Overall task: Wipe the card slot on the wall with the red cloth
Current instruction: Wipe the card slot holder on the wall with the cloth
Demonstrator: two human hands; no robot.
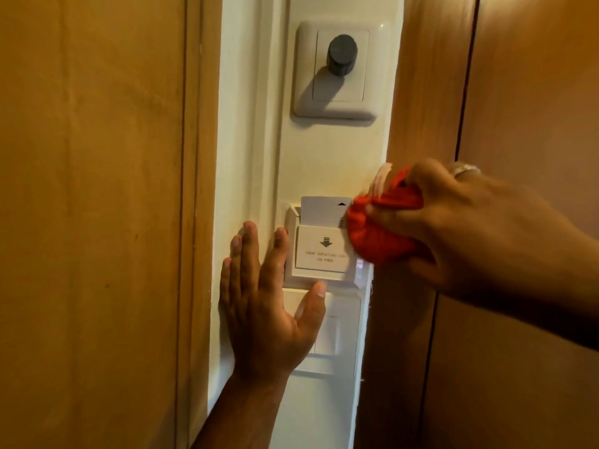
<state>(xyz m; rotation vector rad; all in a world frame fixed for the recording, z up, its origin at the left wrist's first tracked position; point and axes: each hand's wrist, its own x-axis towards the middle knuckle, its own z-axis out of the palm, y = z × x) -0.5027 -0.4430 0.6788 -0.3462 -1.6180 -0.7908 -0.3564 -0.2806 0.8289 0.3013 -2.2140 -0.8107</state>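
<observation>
- Right hand (460,222) fingers (393,215) curled tight around the bunched red cloth (379,234), pinching it into a ball; the cloth presses on the right edge of the card slot (321,254), on the white wall strip between wood panels.
- Left hand (259,303) flat on the wall, fingers spread, thumb touching the slot's lower edge, holding nothing.
- Risk: the cloth sits just beside the key card (324,209) sticking up from the slot; a sideways or upward swipe probably snags it and pulls it out.
- Risk: the balled cloth covers little, so the left half and top lip likely get missed.
- Risk: the left thumb or palm could press the light switch (327,335) right below.
- Dimmer knob (342,53) well above, likely safe.
</observation>
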